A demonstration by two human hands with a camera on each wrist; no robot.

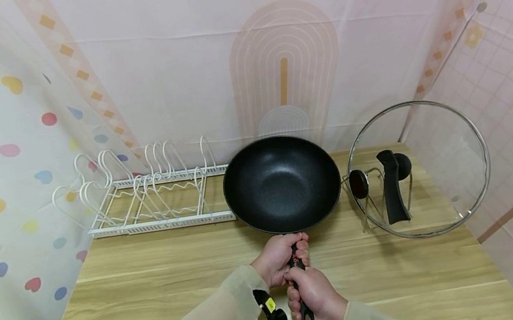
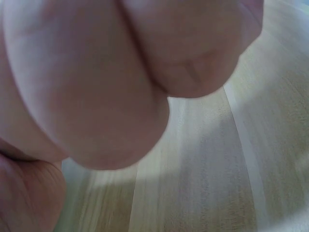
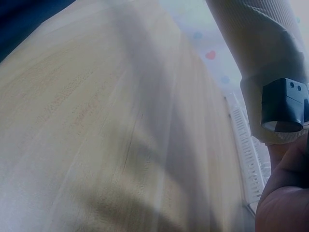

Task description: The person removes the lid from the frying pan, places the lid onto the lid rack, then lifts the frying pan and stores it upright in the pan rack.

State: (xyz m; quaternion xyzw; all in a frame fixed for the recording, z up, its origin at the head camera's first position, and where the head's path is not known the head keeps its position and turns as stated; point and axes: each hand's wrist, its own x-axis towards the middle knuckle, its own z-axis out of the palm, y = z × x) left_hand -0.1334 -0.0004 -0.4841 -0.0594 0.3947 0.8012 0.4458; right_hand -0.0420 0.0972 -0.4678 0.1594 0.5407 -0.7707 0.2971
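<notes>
Gripping the wok's long black handle (image 1: 295,258) with both hands, you have your fingers curled round it in two places. Your left hand (image 1: 277,260) is clamped on the upper part, near the pan, and your right hand (image 1: 317,299) on the lower part, with the handle's looped end showing below its fingers. The two hands sit close together, and a patch of red lettering shows on the handle by your left hand.

The black wok (image 1: 282,186) lies at 12 o'clock from your hands, its dark inner face towards you; you cannot tell from these views whether its base touches the wooden tabletop (image 1: 180,280). At 9 o'clock from the wok is a white wire rack (image 1: 162,225) with two rows of upright loops, its right end just beside the pan's rim. At 3 o'clock a glass lid (image 1: 439,167) with a metal rim stands tilted by a wire stand (image 1: 359,185), its black handle upright.

Your left wrist carries a black wrist camera (image 1: 277,319) with a yellow label, below a pale sleeve. The left wrist view is filled mostly by your curled fingers above the wood. A printed pink curtain (image 1: 177,83) hangs at 12 o'clock, and a spotted one (image 1: 2,239) towards 9.
</notes>
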